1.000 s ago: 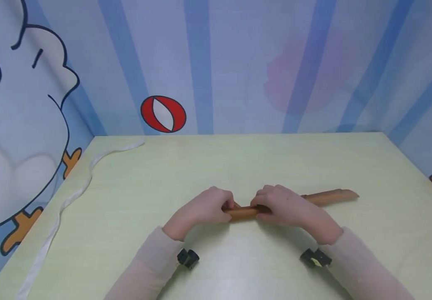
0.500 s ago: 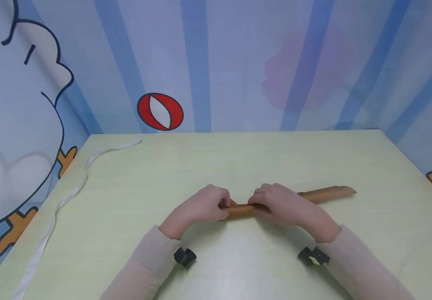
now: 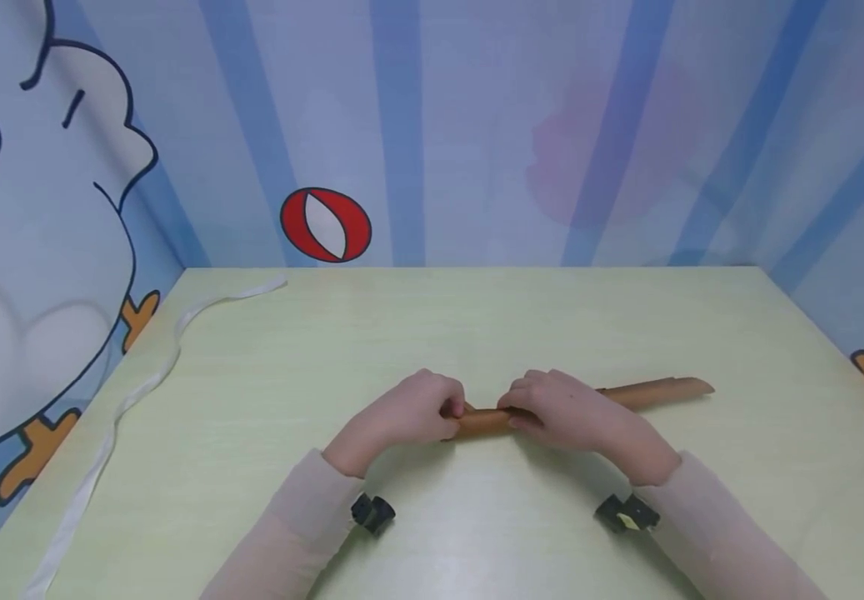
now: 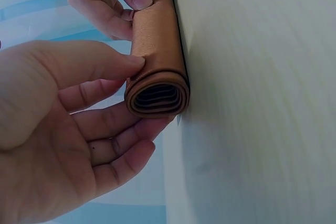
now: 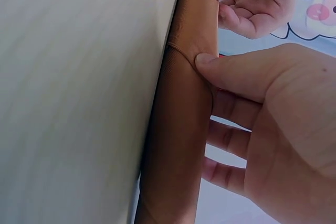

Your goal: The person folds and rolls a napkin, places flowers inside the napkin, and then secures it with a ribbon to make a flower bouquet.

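Note:
A brown sheet (image 3: 482,423), leather-like and finely ribbed, lies rolled into a long narrow tube on the table. At the tube's left end, my left hand (image 3: 417,408) pinches it, thumb on the near side and fingers on the far side. Further right, my right hand (image 3: 570,412) grips the same roll between thumb and fingers. A tapering length of the roll sticks out past the right hand. In the left wrist view, the open end of the roll (image 4: 157,98) shows several flattened layers with dark gaps between them. A seam edge crosses the roll (image 5: 178,103) in the right wrist view.
A narrow white ribbon (image 3: 150,385) winds along the left side of the pale table (image 3: 372,325). Behind stands a blue striped wall (image 3: 469,133) with cartoon prints, and printed panels flank both sides. Each wrist bears a small black camera (image 3: 373,513).
The head view sways slightly left and back. Both hands keep their hold on the rolled brown sheet, with hardly any movement.

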Demonstrator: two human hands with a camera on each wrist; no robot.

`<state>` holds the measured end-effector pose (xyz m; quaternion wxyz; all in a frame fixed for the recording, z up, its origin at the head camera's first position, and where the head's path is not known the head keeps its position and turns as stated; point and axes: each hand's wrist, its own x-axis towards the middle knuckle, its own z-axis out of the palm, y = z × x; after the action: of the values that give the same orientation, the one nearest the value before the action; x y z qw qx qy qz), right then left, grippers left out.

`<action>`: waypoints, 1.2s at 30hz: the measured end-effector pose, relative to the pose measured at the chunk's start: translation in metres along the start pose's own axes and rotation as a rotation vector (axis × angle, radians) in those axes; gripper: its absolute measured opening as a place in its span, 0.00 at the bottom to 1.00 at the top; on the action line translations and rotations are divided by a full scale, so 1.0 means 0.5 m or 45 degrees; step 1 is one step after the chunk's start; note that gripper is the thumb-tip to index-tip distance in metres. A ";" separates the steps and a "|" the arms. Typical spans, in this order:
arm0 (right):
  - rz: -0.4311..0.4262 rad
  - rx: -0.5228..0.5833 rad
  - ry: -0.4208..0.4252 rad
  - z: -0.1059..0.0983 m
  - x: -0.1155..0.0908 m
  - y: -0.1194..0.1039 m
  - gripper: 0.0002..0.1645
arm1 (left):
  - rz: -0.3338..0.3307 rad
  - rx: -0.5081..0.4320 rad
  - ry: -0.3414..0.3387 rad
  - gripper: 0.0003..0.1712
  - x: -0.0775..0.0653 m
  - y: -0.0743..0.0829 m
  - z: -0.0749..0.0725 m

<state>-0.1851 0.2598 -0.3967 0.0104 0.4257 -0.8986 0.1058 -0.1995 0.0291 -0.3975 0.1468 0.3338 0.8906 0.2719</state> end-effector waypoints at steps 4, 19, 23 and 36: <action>0.011 0.018 -0.011 0.001 -0.002 0.002 0.07 | -0.021 -0.008 -0.007 0.02 0.002 0.001 0.000; 0.089 0.120 -0.039 0.006 0.001 0.007 0.13 | -0.081 0.044 -0.020 0.02 0.002 0.010 0.001; 0.101 0.099 -0.021 0.007 0.001 0.005 0.12 | -0.040 0.122 -0.002 0.09 -0.001 0.011 0.001; 0.052 0.074 0.034 0.010 0.002 0.003 0.08 | -0.046 0.151 0.014 0.13 -0.002 0.013 0.004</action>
<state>-0.1866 0.2593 -0.4017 0.0081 0.4061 -0.9034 0.1377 -0.1945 0.0336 -0.3953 0.1266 0.3243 0.9118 0.2177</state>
